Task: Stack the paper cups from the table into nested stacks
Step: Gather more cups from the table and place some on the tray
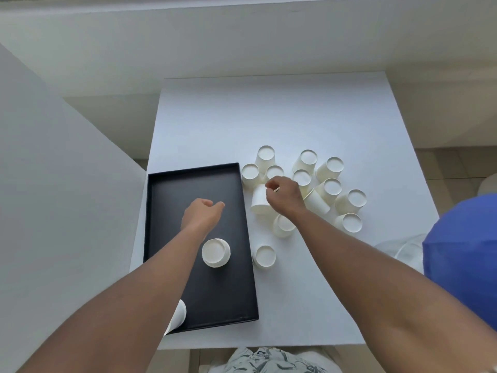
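We see white paper cups (329, 170) standing upside down in a loose cluster on the right half of the white tabletop (242, 125). Our right hand (283, 195) reaches into that cluster and grips one cup (258, 201) from above, fingers curled over its base; that cup tilts among its neighbours. One cup (265, 256) stands apart, nearer us, just beside the tray's right edge. A short nested stack (216, 252) sits upside down on the black tray (172, 189), which lies left of the cluster. Another stack (177, 316) shows at the tray's near left corner, partly hidden by our left forearm. Our left hand (201, 215) hovers over the tray, loosely curled and holding nothing.
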The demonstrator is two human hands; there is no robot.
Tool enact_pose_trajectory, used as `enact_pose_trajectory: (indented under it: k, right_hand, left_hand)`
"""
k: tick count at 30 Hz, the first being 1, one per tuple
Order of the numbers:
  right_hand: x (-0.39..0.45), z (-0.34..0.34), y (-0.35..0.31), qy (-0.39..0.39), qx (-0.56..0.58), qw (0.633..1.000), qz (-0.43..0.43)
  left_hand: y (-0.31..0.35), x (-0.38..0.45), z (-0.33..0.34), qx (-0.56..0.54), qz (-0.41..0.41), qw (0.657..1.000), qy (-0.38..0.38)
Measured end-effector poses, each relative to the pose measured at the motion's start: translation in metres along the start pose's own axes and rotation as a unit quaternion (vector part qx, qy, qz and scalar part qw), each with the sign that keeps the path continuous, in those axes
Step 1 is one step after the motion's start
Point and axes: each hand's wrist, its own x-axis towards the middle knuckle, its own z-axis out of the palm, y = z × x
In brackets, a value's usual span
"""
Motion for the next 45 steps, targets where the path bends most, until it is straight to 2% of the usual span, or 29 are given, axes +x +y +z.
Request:
enact_pose_trajectory:
  k: [4,8,11,15,21,25,36,45]
  right_hand:
    - [0.009,-0.019,0.012,0.076,-0.061,0.995,0.017]
    - [0.011,-0.035,0.031,0.104,-0.134,0.983,0.069]
    - [0.012,-0.043,0.044,0.087,-0.169,0.976,0.106]
    - [0.012,-0.048,0.055,0.028,-0.223,0.966,0.124]
    - [0.011,-0.042,0.064,-0.005,-0.281,0.953,0.112]
    - [0.01,-0.035,0.069,-0.026,-0.309,0.946,0.094]
    - [0.006,-0.026,0.081,-0.033,-0.369,0.927,0.063]
    - [-0.004,-0.03,0.076,-0.003,-0.374,0.926,0.055]
  left_hand:
    - [0.022,0.004,0.019,-0.003,0.031,0.999,-0.008]
    - [0.039,0.006,0.036,0.023,0.058,0.997,-0.035]
    - [0.053,0.008,0.05,0.041,0.066,0.996,-0.04]
    - [0.066,0.012,0.07,0.054,0.07,0.994,-0.062]
    - [0.075,0.016,0.096,0.095,0.04,0.992,-0.076]
    - [0.076,0.019,0.109,0.109,0.015,0.992,-0.056]
    - [0.07,0.021,0.126,0.121,0.004,0.991,-0.058]
    - [0.059,0.009,0.125,0.062,0.01,0.996,-0.059]
